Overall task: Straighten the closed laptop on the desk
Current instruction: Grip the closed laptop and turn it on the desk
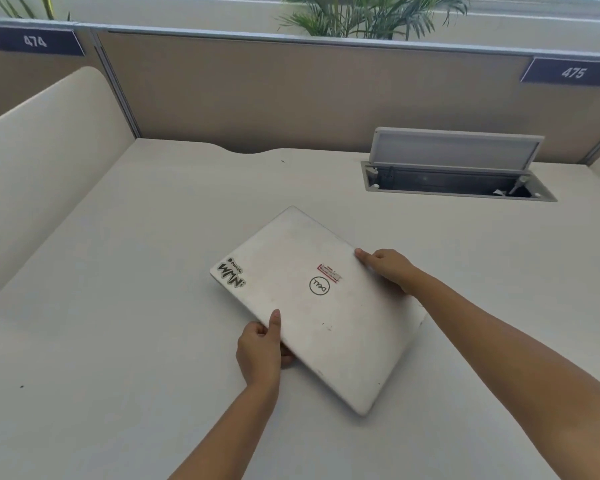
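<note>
Laptop (pixel 312 306) sits closed and crooked mid-counter (pixel 118 271), so each hand has clamped an opposite edge, probably to twist it square. Left hand (pixel 260 351) pinches the near-left edge, thumb on the lid; right hand (pixel 387 266) holds the far-right edge.

Two bare forearms, no sleeves in view, bare hands, left hand (pixel 258 351), right hand (pixel 388 266), short nails

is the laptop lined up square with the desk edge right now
No, the closed laptop lies turned at an angle on the desk, one corner pointing toward the partition.
</note>
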The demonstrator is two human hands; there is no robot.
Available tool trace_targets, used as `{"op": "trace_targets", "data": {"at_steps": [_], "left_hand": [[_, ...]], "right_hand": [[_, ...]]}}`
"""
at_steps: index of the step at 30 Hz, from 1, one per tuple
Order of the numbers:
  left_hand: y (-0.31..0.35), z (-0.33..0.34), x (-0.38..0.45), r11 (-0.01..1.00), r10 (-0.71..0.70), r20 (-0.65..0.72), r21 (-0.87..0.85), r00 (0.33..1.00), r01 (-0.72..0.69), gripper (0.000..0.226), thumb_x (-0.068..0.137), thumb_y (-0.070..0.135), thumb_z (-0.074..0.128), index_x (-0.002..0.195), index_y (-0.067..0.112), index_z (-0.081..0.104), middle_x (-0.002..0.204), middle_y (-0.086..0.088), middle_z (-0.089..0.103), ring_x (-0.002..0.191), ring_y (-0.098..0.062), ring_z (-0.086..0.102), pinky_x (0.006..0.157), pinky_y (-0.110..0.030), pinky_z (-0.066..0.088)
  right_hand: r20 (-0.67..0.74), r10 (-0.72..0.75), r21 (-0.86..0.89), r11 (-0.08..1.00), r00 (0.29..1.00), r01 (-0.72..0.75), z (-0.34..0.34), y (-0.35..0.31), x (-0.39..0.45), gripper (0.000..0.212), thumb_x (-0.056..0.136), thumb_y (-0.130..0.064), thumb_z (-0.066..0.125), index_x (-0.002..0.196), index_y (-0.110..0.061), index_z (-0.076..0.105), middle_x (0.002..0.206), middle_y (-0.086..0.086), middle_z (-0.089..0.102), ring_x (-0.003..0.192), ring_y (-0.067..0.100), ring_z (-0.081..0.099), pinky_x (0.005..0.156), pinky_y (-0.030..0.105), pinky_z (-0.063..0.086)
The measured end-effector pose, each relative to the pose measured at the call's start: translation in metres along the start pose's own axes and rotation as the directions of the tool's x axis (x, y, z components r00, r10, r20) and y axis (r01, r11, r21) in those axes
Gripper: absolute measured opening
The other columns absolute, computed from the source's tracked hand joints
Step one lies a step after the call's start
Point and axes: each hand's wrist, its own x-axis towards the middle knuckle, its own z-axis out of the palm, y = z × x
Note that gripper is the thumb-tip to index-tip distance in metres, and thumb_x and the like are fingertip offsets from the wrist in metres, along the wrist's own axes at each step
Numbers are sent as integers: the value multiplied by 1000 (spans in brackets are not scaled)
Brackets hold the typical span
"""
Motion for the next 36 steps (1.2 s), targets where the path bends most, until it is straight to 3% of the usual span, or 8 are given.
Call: {"op": "trace_targets", "data": {"at_steps": [3, 7, 12, 19, 23, 28, 36], "left_hand": [[-4, 1, -9, 1000, -5, 16, 11, 1000, 4, 43, 85, 40, 59, 62, 11, 38, 66, -16, 64, 47, -31, 66, 51, -39, 56], [-12, -1, -18, 995, 1, 47, 99, 999, -5, 39, 87, 39, 56, 67, 9, 43, 68, -19, 68, 37, -21, 62, 36, -19, 45], [-16, 0, -26, 990, 7, 46, 137, 999, -13, 38, 89, 40, 53, 71, 7, 45, 64, -12, 66, 41, -22, 64, 48, -29, 46], [-18, -1, -23, 988, 3, 63, 155, 998, -13, 36, 89, 37, 52, 71, 6, 46, 58, -13, 66, 32, -14, 58, 33, -15, 41], [-16, 0, -24, 985, -5, 58, 170, 998, -5, 38, 90, 39, 51, 69, 8, 44, 53, -12, 66, 32, -14, 57, 38, -19, 43], [-14, -1, -24, 987, -1, 84, 158, 997, -12, 39, 90, 39, 51, 67, 9, 42, 51, -11, 66, 28, -11, 55, 31, -13, 38], [-11, 1, -24, 981, 15, 110, 190, 994, -36, 43, 89, 36, 55, 57, 9, 46, 37, 2, 60, 30, -9, 56, 33, -12, 40]], "right_hand": [[-15, -10, -16, 1000, 1000, 10, -2, 8, -7, 50, 83, -65, 44, 61, -20, 41, 73, -4, 46, 71, 17, 43, 54, 26, 29], [-22, -31, -24, 999, 999, 31, -2, 19, -14, 52, 86, -63, 41, 59, -18, 37, 70, -2, 44, 62, 13, 40, 52, 27, 27], [-30, -76, -57, 996, 997, 74, -1, 27, -16, 53, 87, -62, 40, 59, -18, 38, 68, -2, 46, 61, 12, 41, 52, 26, 27], [-83, -181, -202, 966, 980, 161, 7, 30, -7, 53, 90, -58, 37, 58, -16, 30, 62, 1, 42, 66, 21, 42, 54, 29, 28], [-87, -203, -231, 957, 975, 179, 8, 29, 1, 53, 91, -56, 37, 57, -16, 33, 61, 0, 43, 62, 18, 42, 53, 27, 29], [-83, -237, -251, 945, 968, 210, 10, 27, 8, 52, 92, -54, 36, 57, -16, 33, 61, -1, 43, 68, 22, 44, 53, 27, 28], [-71, -260, -331, 917, 963, 223, 13, 25, 14, 52, 96, -52, 27, 60, -16, 36, 72, 5, 50, 79, 25, 47, 68, 32, 33]]}}
